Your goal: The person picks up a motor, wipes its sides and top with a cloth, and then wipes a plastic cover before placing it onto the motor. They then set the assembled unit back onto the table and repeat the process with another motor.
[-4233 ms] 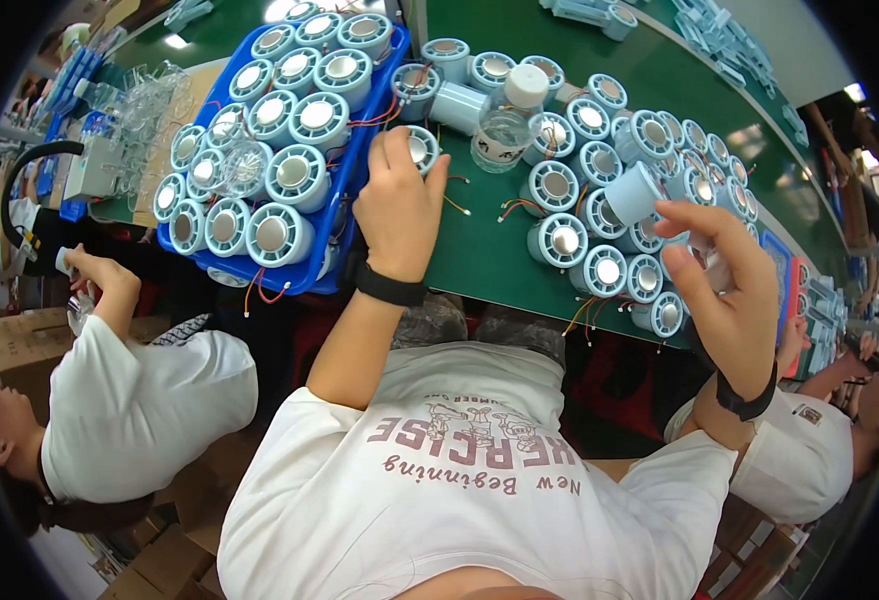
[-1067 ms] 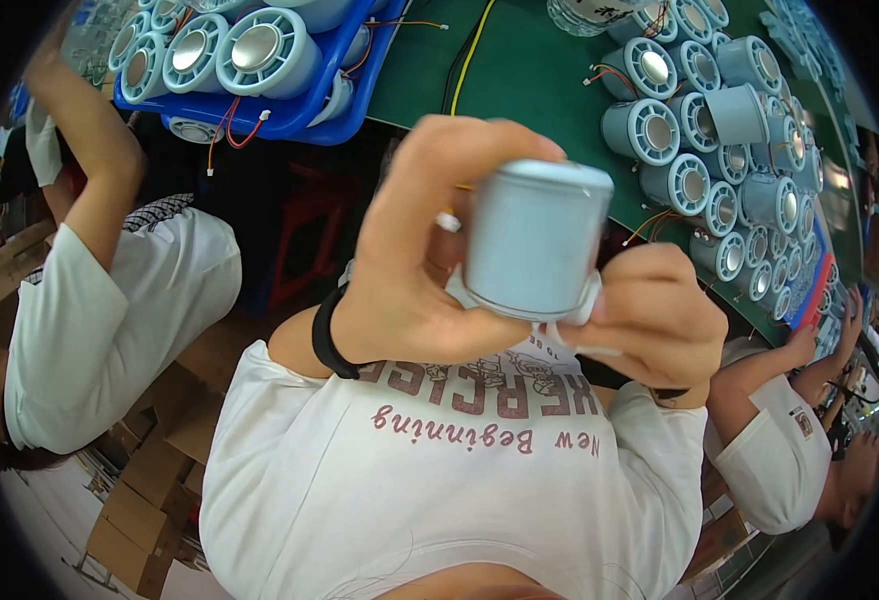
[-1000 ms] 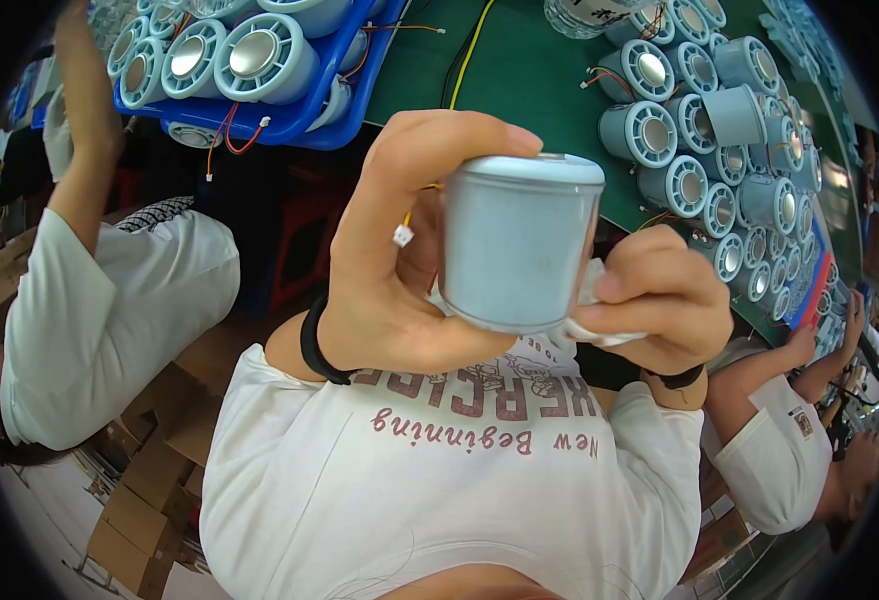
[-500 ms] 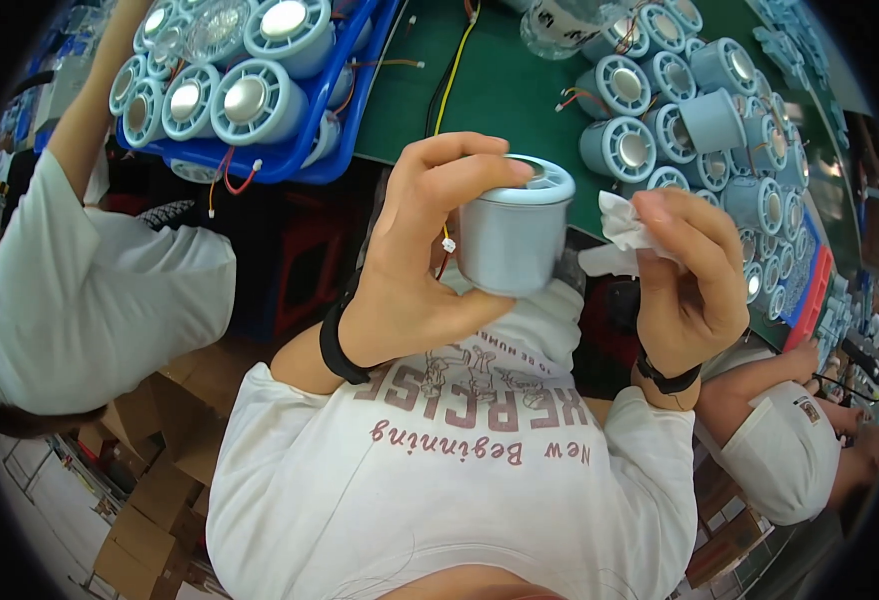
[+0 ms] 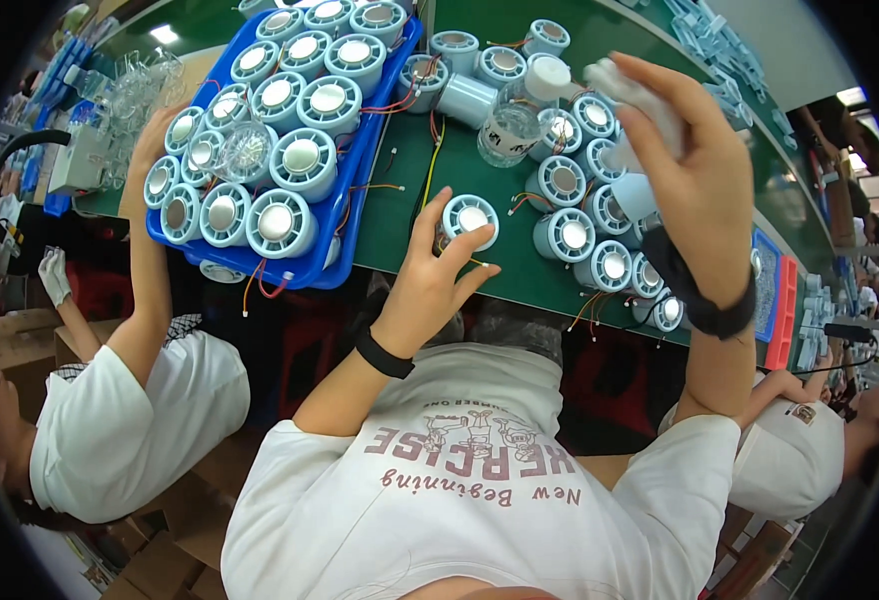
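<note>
A light-blue cylindrical housing [image 5: 471,220] with a silver disc in its top is at the table's front edge, face up. My left hand [image 5: 425,285] has its fingers about it, one on the rim and one along the left side. The thumb reaches past its near side, by a small wire connector. My right hand [image 5: 700,170] is raised over the housings on the right, pinching a crumpled white tissue [image 5: 650,105]. Between the hands and farther back stands a clear bottle [image 5: 510,132] with a white cap.
On the left, a blue crate [image 5: 360,185] holds many similar housings with a clear plastic piece on top. More housings [image 5: 564,182] with loose wires crowd the green table [image 5: 410,150] to the right. A co-worker's arm [image 5: 150,240] reaches beside the crate; another person sits right.
The housing has moved down and away from me to the table with my left hand, its disc turned upward. My right hand has risen with the tissue. The view has shifted, showing more table.
</note>
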{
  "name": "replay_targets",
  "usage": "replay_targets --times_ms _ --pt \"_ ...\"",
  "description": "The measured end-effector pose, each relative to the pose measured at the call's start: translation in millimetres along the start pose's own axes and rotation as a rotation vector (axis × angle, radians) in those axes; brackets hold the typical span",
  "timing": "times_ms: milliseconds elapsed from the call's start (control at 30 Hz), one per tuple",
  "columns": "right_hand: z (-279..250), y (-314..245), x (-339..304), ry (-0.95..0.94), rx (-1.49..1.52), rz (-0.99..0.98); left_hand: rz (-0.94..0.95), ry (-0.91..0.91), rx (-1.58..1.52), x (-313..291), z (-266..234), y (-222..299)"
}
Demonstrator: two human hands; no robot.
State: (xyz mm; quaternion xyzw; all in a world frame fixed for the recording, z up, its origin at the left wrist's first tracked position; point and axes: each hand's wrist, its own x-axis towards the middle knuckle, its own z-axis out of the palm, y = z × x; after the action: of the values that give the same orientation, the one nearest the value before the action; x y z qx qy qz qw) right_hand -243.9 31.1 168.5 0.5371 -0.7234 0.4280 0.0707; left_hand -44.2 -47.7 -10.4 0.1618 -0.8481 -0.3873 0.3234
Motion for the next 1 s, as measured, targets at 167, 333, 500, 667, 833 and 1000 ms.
replay_targets --times_ms 167,333,500,667,833,1000 --pt "42.4 16.6 15.1 0.124 -0.293 -0.299 0.070 0.111 0.153 -0.3 -0.4 -8.6" --pt "70.2 31.0 6.3 0.104 -0.314 -0.330 0.013 0.155 0.104 -0.9 -6.7 -1.3" --pt "95.6 39.7 -1.3 0.225 -0.127 -0.189 -0.022 0.154 0.037 0.1 -6.5 -5.5" --pt "81.9 35.6 -4.9 0.334 -0.114 -0.064 0.002 0.181 -0.029 2.4 -8.2 -4.3" --pt "29.7 -13.0 0.8 0.406 0.053 0.236 0.017 0.199 -0.018 -1.6 -8.4 -8.1" --pt "37.3 44.4 -22.1 0.122 1.030 0.679 0.003 0.181 -0.026 0.0 -7.8 -8.6"
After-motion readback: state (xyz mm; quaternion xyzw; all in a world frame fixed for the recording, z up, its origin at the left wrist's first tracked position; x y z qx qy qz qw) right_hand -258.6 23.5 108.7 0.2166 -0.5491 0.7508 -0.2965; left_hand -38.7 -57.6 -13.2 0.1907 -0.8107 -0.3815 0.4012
